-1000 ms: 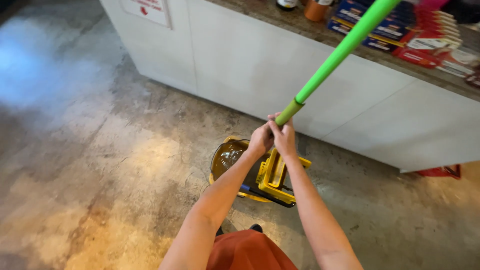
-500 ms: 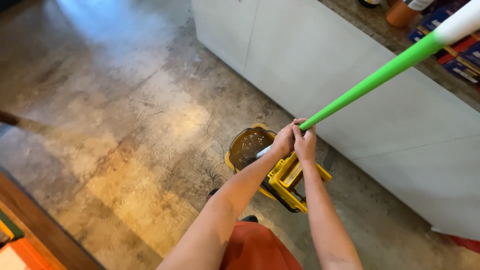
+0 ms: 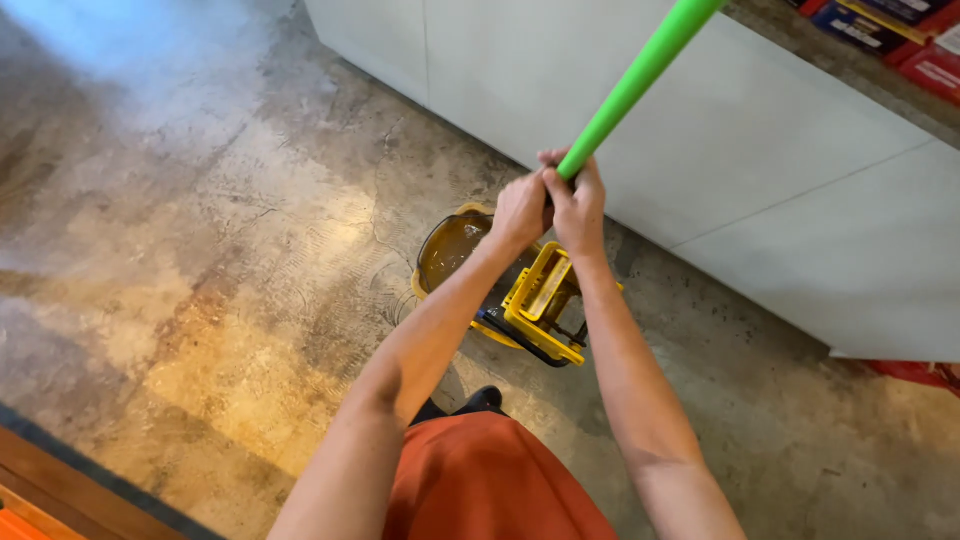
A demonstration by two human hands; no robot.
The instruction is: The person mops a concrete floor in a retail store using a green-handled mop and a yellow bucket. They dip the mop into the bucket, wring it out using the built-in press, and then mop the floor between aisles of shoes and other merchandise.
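Head view: my left hand [image 3: 518, 210] and right hand [image 3: 578, 205] clench the green mop handle [image 3: 640, 75] mid-frame, above the yellow bucket [image 3: 470, 250]. Leaning hard could tip its dirty water out.

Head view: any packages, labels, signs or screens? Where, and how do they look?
Red flat packages: top right, on the counter ledge, rectangular, light print, cut by the frame edge.
Dark blue flat packages: left of the red ones, same ledge, rectangular, yellow trim.
No signs or screens in view.
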